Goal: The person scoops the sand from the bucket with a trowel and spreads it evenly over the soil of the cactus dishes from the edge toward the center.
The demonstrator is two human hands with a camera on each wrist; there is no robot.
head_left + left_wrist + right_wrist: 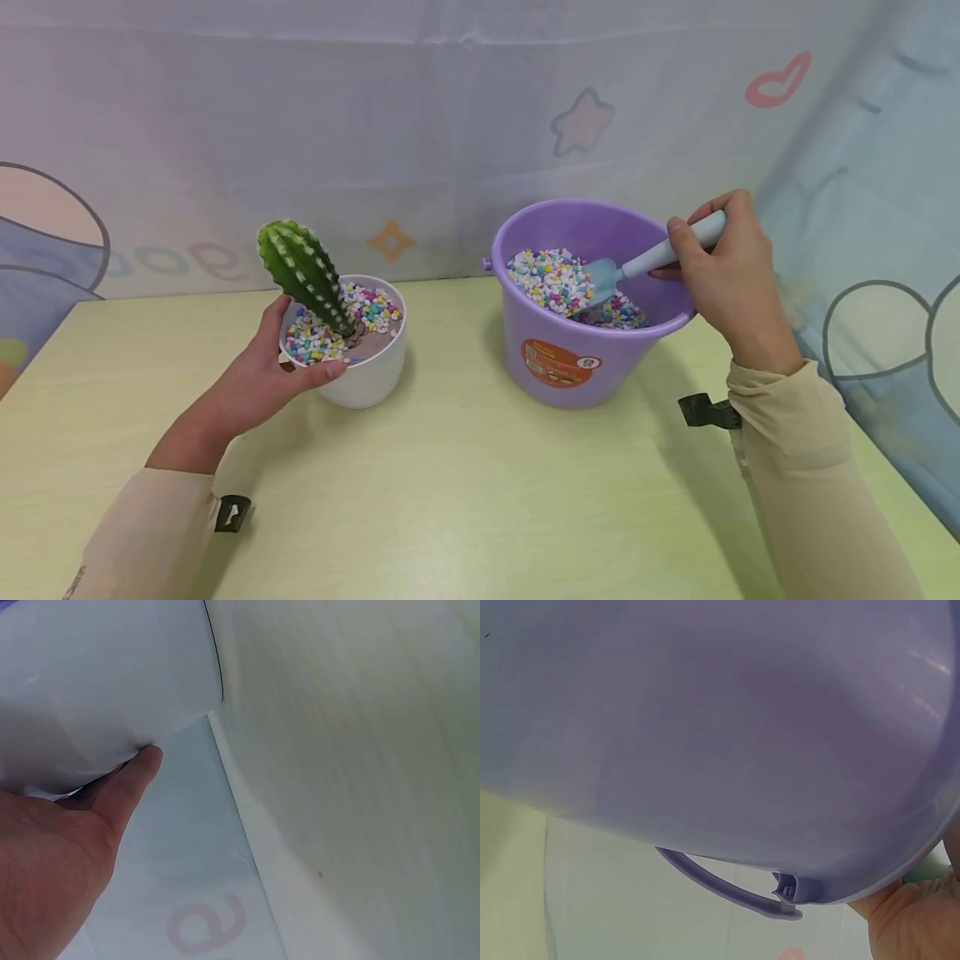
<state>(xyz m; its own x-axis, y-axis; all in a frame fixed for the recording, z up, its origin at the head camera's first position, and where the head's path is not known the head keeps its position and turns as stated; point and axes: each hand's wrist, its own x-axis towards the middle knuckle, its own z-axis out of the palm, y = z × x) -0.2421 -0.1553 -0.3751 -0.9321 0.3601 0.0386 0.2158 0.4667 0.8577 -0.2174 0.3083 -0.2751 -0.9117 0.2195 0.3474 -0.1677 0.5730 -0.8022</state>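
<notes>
My left hand [262, 375] holds a white pot [375, 375] by its left side, thumb over the front of the rim. A green cactus [303, 271] leans left in the pot, with colourful pebbles [371, 308] around it and a brown bare patch at the right. In the left wrist view the fingers press the white pot wall [112, 667]. My right hand [727, 267] grips the handle of a light blue shovel [660, 254]. Its blade is among pebbles [551, 279] in a purple bucket [577, 367]. The bucket wall [705, 735] fills most of the right wrist view.
Pot and bucket stand apart on a pale wooden table [450, 483]. Behind them hangs a printed cloth [435, 125], with another blue cloth [900, 208] along the right. The bucket's handle [720, 885] hangs at its far side.
</notes>
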